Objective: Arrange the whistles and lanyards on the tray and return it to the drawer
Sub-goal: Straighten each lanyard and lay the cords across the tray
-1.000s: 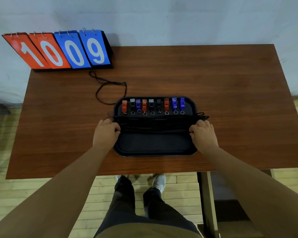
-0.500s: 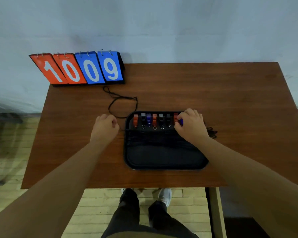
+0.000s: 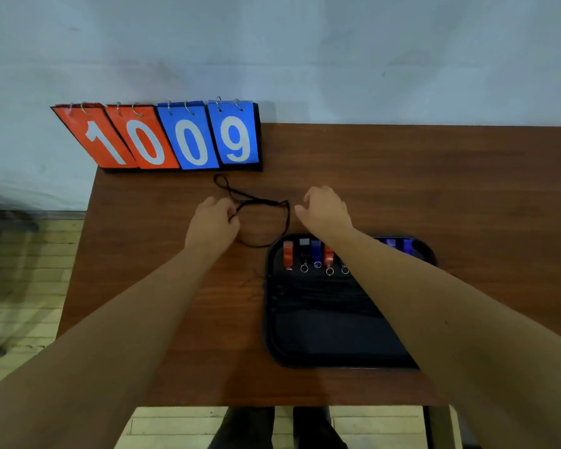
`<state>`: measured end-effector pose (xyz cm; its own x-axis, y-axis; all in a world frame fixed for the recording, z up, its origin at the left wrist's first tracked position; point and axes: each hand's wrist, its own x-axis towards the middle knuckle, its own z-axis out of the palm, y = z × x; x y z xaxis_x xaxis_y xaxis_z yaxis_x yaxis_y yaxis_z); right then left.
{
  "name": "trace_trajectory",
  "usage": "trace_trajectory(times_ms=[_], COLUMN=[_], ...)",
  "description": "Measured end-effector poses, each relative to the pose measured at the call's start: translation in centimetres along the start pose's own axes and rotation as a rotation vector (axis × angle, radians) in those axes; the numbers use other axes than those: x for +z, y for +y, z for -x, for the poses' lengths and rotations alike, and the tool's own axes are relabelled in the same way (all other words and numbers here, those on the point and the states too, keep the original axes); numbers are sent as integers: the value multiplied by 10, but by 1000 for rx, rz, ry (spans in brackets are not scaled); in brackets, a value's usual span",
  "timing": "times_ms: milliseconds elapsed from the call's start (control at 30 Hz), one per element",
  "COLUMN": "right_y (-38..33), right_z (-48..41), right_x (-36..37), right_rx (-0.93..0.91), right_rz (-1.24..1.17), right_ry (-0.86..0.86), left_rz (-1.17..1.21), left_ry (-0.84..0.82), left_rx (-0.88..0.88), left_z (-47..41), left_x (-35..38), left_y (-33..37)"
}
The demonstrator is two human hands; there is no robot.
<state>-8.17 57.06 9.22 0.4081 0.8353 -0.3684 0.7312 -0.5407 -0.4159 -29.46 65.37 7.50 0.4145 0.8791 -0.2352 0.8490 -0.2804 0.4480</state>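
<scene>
Both hands left tray (image 3: 272,319) for lanyard (image 3: 266,202).

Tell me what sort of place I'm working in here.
Probably a sports hall or gym equipment room, though that is a guess. A flip scoreboard reading 10 and 09 stands on the wooden table against a plain wall, a tray holds whistles, and the floor is pale wood strip.

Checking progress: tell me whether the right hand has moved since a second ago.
Yes. The right hand left the tray edge, going toward the scoreboard.
</scene>
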Motion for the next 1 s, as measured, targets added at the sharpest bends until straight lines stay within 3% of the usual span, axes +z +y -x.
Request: trace_trajectory(times_ms=[167,367,633,867,1000], right_y=[-18,-22,-34,-45,-52], right_z=[-25,-36,-25,4,25], right_x=[30,55,27,-24,-59], right_rx=[78,151,165,231,164], right_rz=[-2,-23,-522,-928,-1121], right_ry=[-6,29,92,112,89], left_rz=[-13,-76,62,317,437], left_ry=[-13,-102,-26,-116,-49], left_rx=[138,175,193,108,146], left_z=[-42,-59,-64,-44,-24], left_x=[11,24,1,-51,-75], left_y=[-1,-14,-22,10,36])
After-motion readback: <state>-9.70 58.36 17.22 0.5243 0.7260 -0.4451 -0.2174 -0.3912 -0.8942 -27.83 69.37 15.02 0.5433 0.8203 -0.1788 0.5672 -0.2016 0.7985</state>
